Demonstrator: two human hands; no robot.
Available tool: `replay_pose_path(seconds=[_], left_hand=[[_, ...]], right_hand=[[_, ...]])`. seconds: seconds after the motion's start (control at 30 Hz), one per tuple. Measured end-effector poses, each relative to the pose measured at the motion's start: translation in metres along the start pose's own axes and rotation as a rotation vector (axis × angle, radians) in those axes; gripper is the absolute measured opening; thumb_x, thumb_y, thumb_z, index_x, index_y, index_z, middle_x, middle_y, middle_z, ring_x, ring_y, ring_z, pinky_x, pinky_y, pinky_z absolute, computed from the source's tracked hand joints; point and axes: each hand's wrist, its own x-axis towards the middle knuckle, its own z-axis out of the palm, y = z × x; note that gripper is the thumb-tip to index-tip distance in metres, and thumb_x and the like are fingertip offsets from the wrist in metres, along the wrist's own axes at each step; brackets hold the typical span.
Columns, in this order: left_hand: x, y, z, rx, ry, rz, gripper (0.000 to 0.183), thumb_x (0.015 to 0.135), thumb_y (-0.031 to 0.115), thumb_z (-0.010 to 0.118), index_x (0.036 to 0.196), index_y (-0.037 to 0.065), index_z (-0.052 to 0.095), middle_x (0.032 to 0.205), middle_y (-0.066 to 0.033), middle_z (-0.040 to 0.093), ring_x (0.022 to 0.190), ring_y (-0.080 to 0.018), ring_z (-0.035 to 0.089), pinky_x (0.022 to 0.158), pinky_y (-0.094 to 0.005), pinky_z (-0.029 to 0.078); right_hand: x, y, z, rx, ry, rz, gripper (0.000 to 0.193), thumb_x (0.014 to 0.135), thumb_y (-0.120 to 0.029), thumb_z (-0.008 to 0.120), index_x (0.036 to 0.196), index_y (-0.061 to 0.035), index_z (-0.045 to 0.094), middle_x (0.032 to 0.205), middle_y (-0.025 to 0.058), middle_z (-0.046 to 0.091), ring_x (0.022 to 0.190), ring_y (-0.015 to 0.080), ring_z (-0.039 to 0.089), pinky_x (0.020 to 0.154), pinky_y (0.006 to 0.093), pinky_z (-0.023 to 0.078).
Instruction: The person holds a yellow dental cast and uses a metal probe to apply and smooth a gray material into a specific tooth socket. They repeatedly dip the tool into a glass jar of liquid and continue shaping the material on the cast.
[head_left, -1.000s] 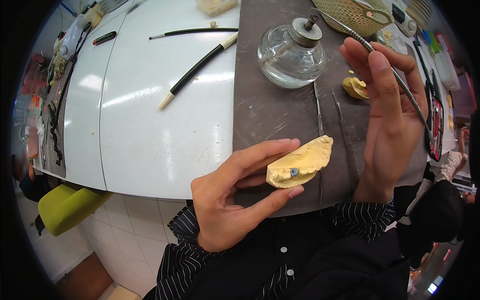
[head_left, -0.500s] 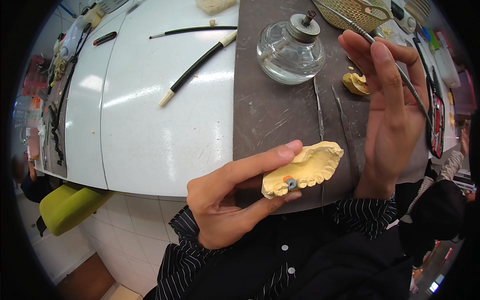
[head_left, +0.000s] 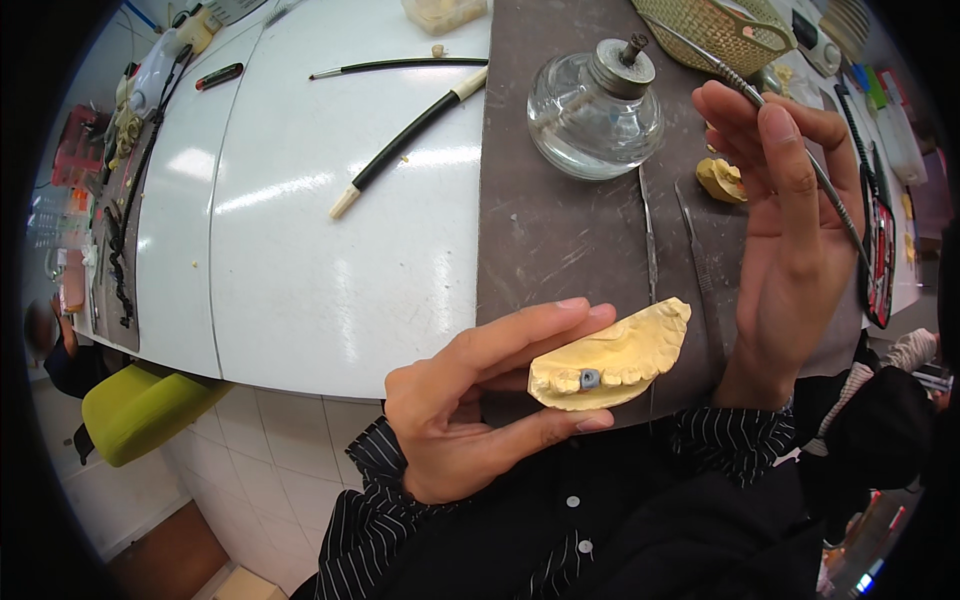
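Thumb and fingers of the left hand pinch one yellow tooth model in front of the glass lamp. One gray tooth sits on it. The right hand, right of the lamp, pinches one thin metal tool with thumb and fingers. Two more metal tools lie in front of the lamp on one brown mat. One yellow lump and one basket are right of the lamp. Two black sticks lie left of it.

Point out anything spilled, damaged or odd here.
The brown mat is visibly scratched, so it looks worn. A yellowish crumb lies loose beside the black-and-cream stick, like stray debris. No liquid spill shows.
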Motion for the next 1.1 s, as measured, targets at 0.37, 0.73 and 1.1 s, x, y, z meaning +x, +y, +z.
replay_pose_path(seconds=[0.37,0.73,1.1], left_hand=[[0.01,0.004,0.009,0.106,0.05,-0.18,0.058,0.071,0.002,0.072,0.119,-0.005,0.04,0.096,-0.0244,0.062,0.093,-0.0259,0.062,0.082,-0.0289,0.05],[0.011,-0.001,0.015,0.198,0.101,-0.2,0.063,0.07,0.002,0.072,0.122,-0.006,0.037,0.093,-0.022,0.063,0.09,-0.0237,0.063,0.078,-0.0275,0.051],[0.01,-0.001,0.017,0.189,0.14,-0.214,0.066,0.068,0.003,0.074,0.122,-0.008,0.037,0.092,-0.0215,0.063,0.087,-0.0217,0.064,0.077,-0.026,0.051]], right_hand=[[-0.041,-0.037,-0.021,0.215,0.073,0.162,0.027,0.09,-0.024,0.043,0.106,-0.0024,0.045,0.087,0.0111,0.057,0.103,0.0294,0.054,0.087,0.0372,0.043],[-0.074,-0.029,-0.016,-0.129,-0.417,0.081,0.014,0.08,-0.004,0.052,0.09,-0.003,0.042,0.07,0.0099,0.055,0.088,0.036,0.063,0.095,0.063,0.028],[-0.07,-0.033,-0.013,-0.251,-0.509,0.044,0.016,0.08,0.002,0.048,0.093,-0.0022,0.041,0.074,0.0096,0.052,0.087,0.0353,0.063,0.095,0.0639,0.027]])
